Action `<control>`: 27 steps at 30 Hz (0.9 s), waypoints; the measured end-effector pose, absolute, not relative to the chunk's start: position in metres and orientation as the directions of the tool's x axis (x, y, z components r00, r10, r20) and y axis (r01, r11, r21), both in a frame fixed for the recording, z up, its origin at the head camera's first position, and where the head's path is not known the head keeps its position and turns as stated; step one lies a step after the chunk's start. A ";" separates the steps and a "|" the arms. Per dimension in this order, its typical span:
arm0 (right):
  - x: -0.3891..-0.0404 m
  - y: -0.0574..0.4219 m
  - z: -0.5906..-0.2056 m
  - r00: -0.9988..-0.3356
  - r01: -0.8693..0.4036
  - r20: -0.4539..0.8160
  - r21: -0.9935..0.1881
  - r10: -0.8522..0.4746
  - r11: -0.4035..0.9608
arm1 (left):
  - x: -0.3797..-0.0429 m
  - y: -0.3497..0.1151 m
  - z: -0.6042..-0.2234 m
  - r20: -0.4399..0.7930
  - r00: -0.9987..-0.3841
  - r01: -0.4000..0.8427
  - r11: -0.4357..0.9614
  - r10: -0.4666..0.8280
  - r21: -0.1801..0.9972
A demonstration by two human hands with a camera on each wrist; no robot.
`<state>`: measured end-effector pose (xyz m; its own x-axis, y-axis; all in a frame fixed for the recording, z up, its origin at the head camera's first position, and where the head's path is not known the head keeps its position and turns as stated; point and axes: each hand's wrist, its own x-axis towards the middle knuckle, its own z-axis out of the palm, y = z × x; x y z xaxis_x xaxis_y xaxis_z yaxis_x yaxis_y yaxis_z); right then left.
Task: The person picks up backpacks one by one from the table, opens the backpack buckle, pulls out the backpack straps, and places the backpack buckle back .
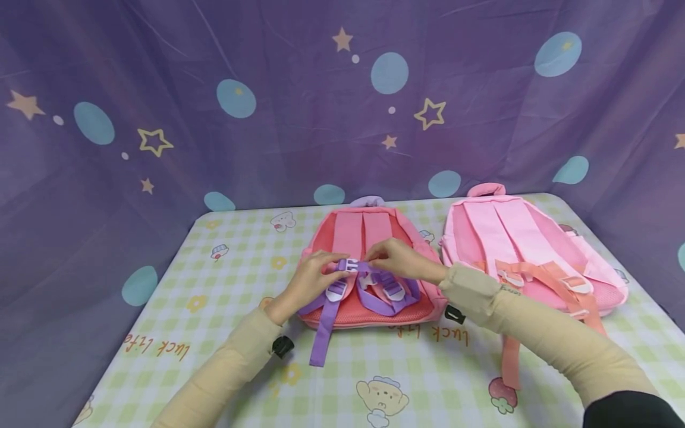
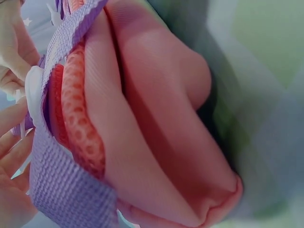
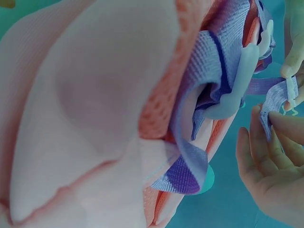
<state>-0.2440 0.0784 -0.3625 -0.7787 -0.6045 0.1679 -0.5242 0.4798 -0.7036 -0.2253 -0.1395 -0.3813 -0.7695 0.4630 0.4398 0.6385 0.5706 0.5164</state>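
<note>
A coral-pink backpack [image 1: 348, 232] lies on the table with its strap side up and purple webbing straps [image 1: 323, 333] across it. Over its middle, my left hand [image 1: 312, 279] pinches a white plastic buckle [image 1: 351, 265] on the chest strap. My right hand [image 1: 401, 260] pinches the purple webbing just right of that buckle. In the right wrist view, a short strap end [image 3: 274, 107] stands between the right thumb and fingers. White strap adjusters [image 1: 393, 290] sit below on both shoulder straps.
To the right lies a lighter pink backpack [image 1: 519, 232] with orange straps [image 1: 511, 362] trailing toward the front. A checked cloth [image 1: 225, 333] with printed figures covers the table. A purple curtain [image 1: 299, 119] hangs behind it.
</note>
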 end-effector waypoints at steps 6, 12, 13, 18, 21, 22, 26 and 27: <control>-0.242 0.075 -0.361 -0.786 -0.514 0.176 -0.719 -0.593 0.468 | -0.226 -0.139 -0.382 0.431 -0.780 0.626 0.565 0.453 0.538; -0.242 0.073 -0.360 -0.799 -0.507 0.187 -0.722 -0.572 0.471 | -0.226 -0.139 -0.381 0.425 -0.786 0.618 0.535 0.450 0.576; -0.243 0.073 -0.360 -0.800 -0.504 0.187 -0.724 -0.570 0.471 | -0.226 -0.139 -0.381 0.425 -0.784 0.620 0.532 0.453 0.576; -0.244 0.070 -0.360 -0.807 -0.498 0.187 -0.725 -0.560 0.476 | -0.226 -0.138 -0.381 0.411 -0.789 0.613 0.531 0.458 0.585; -0.243 0.069 -0.360 -0.812 -0.490 0.183 -0.730 -0.555 0.477 | -0.226 -0.138 -0.381 0.404 -0.794 0.606 0.534 0.455 0.590; -0.243 0.069 -0.360 -0.813 -0.489 0.182 -0.730 -0.553 0.478 | -0.226 -0.138 -0.381 0.402 -0.795 0.605 0.536 0.455 0.589; -0.242 0.067 -0.358 -0.813 -0.483 0.177 -0.738 -0.556 0.472 | -0.225 -0.137 -0.381 0.401 -0.793 0.608 0.546 0.459 0.576; -0.242 0.067 -0.358 -0.812 -0.482 0.175 -0.740 -0.557 0.470 | -0.225 -0.136 -0.381 0.404 -0.789 0.612 0.549 0.462 0.569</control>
<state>-0.2417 0.0668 -0.3582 -0.8116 -0.5573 0.1755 -0.4823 0.4695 -0.7395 -0.2248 -0.1365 -0.3809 -0.7894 0.4620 0.4042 0.6124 0.5489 0.5689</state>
